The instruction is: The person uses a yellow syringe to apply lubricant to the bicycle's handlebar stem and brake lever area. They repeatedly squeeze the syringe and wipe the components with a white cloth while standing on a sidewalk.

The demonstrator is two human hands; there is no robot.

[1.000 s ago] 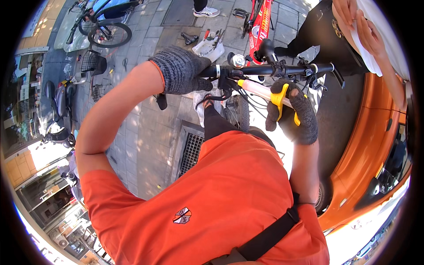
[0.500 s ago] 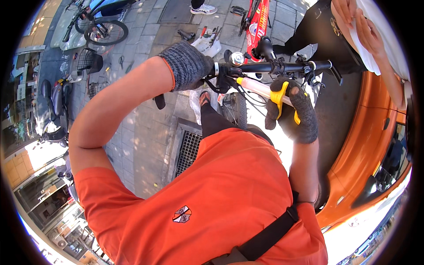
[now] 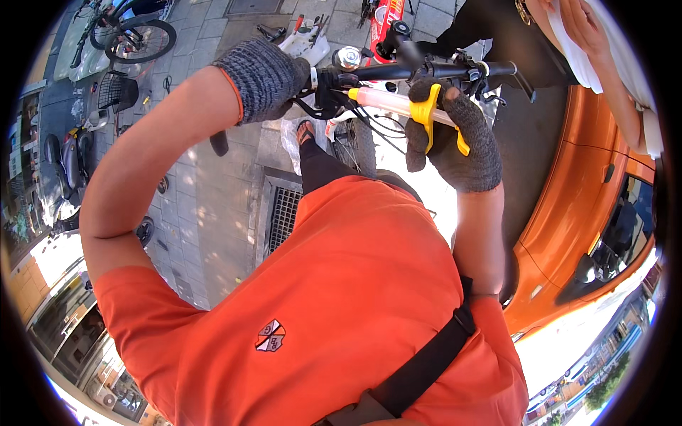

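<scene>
My left hand (image 3: 264, 79), in a grey knitted glove, is wrapped round the left end of a bicycle's black handlebar (image 3: 380, 73). In my gloved right hand (image 3: 469, 145) is a clear syringe (image 3: 383, 101) with a yellow tip and yellow finger flanges. Its tip points left, close to the brake lever and clamp beside my left hand. The fingers curl about the flanges; the plunger end is partly hidden by the glove. A silver bell (image 3: 348, 58) sits on the bar, and the red bicycle frame (image 3: 386, 21) extends beyond it. Several black cables hang below the bar.
At the right, another person's hands (image 3: 579, 28) hold something white. An orange car (image 3: 561, 213) stands close on my right. A white tray-like piece with tools (image 3: 305, 44) lies on the paving. Another bicycle (image 3: 142, 41) and a scooter (image 3: 64, 160) are at the left, a drain grate (image 3: 284, 216) nearer.
The whole view has shifted, so the bicycle and both hands appear farther left and higher. My left hand keeps its hold on the handlebar, my right on the syringe.
</scene>
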